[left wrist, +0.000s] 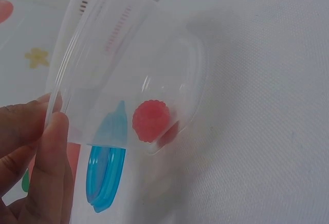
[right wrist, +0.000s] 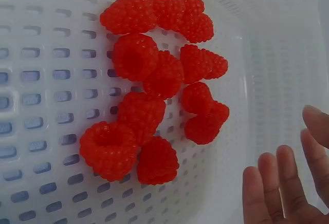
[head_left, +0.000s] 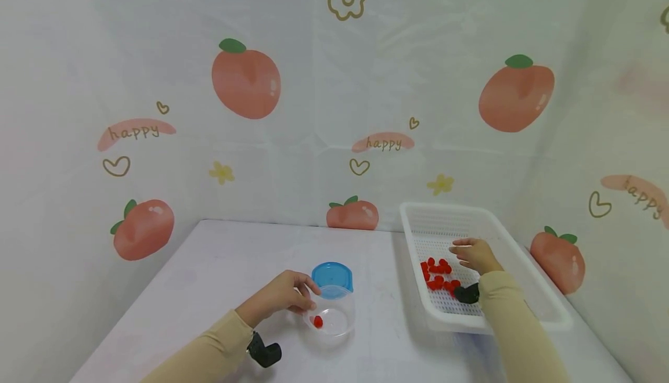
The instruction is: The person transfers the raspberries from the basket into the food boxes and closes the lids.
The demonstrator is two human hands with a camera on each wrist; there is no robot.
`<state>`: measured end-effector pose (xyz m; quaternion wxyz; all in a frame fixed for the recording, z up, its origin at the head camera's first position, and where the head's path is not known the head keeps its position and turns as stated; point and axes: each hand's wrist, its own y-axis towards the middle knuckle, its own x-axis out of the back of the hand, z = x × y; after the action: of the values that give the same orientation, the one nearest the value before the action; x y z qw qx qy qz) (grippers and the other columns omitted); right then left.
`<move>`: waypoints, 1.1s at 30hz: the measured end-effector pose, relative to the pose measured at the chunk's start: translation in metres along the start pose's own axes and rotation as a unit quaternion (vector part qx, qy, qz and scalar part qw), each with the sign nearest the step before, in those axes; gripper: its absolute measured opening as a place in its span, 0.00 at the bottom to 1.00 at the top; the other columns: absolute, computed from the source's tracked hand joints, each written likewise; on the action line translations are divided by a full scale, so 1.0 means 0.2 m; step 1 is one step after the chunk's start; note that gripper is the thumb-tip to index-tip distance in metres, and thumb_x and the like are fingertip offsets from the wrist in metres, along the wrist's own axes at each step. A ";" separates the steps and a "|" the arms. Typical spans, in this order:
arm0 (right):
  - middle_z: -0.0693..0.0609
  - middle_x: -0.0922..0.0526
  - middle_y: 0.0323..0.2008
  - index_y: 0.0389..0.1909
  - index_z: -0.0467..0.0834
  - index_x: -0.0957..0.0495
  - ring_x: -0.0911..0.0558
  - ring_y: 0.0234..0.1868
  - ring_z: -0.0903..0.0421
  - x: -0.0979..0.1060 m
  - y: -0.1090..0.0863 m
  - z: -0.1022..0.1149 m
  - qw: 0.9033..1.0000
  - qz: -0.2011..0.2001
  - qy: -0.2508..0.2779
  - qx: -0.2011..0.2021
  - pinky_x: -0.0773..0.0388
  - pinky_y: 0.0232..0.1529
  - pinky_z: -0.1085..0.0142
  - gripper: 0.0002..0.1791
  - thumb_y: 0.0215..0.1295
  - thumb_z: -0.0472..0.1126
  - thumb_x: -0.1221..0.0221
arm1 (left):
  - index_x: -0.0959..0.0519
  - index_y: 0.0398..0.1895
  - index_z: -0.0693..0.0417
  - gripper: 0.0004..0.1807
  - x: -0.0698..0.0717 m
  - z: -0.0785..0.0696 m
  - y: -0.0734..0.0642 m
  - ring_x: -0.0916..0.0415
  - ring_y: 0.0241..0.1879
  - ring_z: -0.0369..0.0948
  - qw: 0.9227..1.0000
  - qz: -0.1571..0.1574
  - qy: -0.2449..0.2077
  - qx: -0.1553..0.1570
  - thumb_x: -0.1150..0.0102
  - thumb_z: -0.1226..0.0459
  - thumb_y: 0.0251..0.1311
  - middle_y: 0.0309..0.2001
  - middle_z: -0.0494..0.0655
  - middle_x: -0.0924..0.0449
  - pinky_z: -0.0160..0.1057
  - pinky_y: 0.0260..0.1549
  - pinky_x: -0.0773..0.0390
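Note:
My left hand (head_left: pixel 289 294) pinches the rim of a clear plastic tub (head_left: pixel 342 315) between thumb and fingers. One red raspberry (left wrist: pixel 151 120) lies inside near the tub's bottom, seen through the wall in the left wrist view. Over the white perforated basket (head_left: pixel 556 313), my right hand (head_left: pixel 474 255) hovers with its fingers extended and nothing in them. Several red raspberries (right wrist: pixel 134 57) are grouped on the basket floor, to the left of that hand in the head view. In the right wrist view its fingertips (right wrist: pixel 285 154) appear apart from the berries.
A blue lid (head_left: pixel 332 275) lies on the white table (head_left: pixel 235 249) just behind the tub. The basket's raised walls stand at the table's right side. A white curtain (head_left: pixel 308 98) printed with fruit hangs behind the table.

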<state>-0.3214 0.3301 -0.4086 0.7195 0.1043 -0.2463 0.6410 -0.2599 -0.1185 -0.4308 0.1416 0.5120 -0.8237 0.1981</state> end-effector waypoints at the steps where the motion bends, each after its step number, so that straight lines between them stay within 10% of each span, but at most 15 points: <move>1: 0.27 0.30 0.60 0.61 0.25 0.36 0.28 0.59 0.31 0.00 0.00 0.00 1.000 0.004 -0.007 -0.003 0.24 0.58 0.50 0.27 0.69 0.39 0.45 | 0.17 0.40 0.58 0.12 0.00 0.00 0.00 0.24 0.22 0.37 1.000 0.001 -0.002 -0.002 0.30 0.70 0.50 0.27 0.48 0.25 0.35 0.27 0.17; 13: 0.39 0.18 0.43 0.56 0.26 0.31 0.22 0.44 0.45 -0.01 0.01 -0.03 0.996 0.048 -0.040 -0.057 0.19 0.49 0.55 0.23 0.64 0.35 0.42 | 0.17 0.40 0.58 0.12 -0.01 -0.01 0.00 0.24 0.22 0.38 1.000 -0.006 0.006 0.011 0.30 0.69 0.51 0.28 0.48 0.25 0.34 0.27 0.17; 33: 0.36 0.19 0.45 0.50 0.30 0.24 0.21 0.42 0.45 -0.04 -0.01 -0.03 0.987 0.076 -0.094 -0.102 0.18 0.44 0.57 0.18 0.60 0.34 0.39 | 0.17 0.40 0.59 0.13 -0.01 -0.01 0.00 0.24 0.22 0.38 1.000 -0.014 0.010 0.019 0.29 0.69 0.50 0.27 0.48 0.25 0.34 0.26 0.17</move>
<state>-0.3191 0.3260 -0.4167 0.6491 0.0714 -0.3844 0.6526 -0.2584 -0.1162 -0.4301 0.1429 0.5244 -0.8110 0.2165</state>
